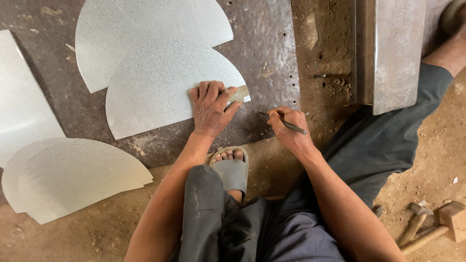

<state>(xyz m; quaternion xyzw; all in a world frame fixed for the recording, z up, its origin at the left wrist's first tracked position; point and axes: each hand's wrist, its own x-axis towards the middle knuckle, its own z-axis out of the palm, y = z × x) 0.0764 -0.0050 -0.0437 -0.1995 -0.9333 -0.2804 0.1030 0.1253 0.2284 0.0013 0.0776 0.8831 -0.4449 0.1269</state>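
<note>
No packages, labels, signs or screens are visible anywhere in the view.

The person wears dark grey dusty trousers (291,228), a grey slide sandal (232,172), and has bare forearms.
</note>
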